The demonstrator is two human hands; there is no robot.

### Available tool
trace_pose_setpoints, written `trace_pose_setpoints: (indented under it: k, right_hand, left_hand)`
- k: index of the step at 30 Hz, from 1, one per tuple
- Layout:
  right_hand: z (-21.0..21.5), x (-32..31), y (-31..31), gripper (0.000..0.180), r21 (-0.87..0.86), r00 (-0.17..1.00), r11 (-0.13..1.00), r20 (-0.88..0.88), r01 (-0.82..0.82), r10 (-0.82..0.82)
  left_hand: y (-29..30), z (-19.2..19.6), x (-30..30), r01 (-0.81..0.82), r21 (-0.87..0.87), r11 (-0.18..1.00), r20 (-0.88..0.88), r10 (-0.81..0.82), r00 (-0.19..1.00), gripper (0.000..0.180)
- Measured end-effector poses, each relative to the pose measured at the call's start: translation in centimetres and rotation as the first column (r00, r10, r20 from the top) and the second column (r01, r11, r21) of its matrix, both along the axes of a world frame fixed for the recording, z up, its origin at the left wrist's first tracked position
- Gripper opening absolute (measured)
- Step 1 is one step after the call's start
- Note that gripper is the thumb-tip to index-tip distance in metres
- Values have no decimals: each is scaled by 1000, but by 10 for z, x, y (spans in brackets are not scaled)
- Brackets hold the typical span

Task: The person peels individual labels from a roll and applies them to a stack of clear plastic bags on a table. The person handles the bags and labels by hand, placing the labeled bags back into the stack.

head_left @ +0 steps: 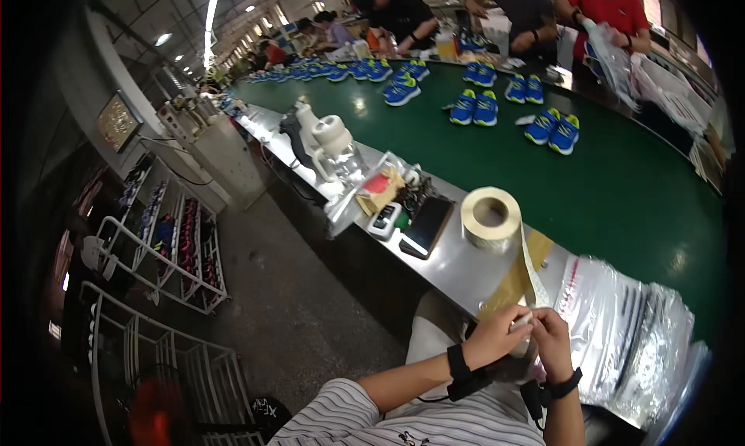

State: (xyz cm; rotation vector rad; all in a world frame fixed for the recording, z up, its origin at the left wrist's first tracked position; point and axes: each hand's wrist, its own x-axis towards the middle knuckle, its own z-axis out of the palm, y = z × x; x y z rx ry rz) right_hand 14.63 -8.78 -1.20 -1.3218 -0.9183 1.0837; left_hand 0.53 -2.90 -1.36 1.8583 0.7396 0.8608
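Close in front of my body, my left hand (497, 339) and my right hand (553, 343) meet with fingers pinched together. A small white piece (522, 322) shows between my left fingertips. From a thick cream-coloured roll (474, 222) lying on the metal ledge, a narrow pale strip (531, 267) runs down to my hands. My right fingers close at its lower end; the exact grip is partly hidden. Beneath the strip lies a brown-yellow sheet (508, 284). Beside my right hand is a stack of clear plastic bags (601, 322).
A phone (427, 227), a white handheld device (384, 221) and a white jug (332, 135) sit along the ledge (458, 279). Blue shoes (552, 130) stand in pairs on the green conveyor belt (434, 155). Several people work across it. Shoe racks (182, 248) stand at left.
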Motion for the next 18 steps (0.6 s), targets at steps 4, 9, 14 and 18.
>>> trace_pose_setpoints:
  k: [4,9,14,18]
  right_hand:
    - [2,0,6,6,75,954,996,298,-41,17]
    - [-7,12,-2,2,31,982,998,181,46,-51]
    - [-16,35,-26,7,30,801,990,585,140,-131]
    - [-16,58,-51,10,95,500,927,819,363,-280]
  left_hand:
    - [16,-5,4,47,-243,969,52,-36,998,18]
    - [26,14,7,35,-216,976,31,-29,999,19]
    - [27,10,11,-120,-144,982,255,154,955,16]
    - [-2,7,20,334,94,938,29,-338,941,29]
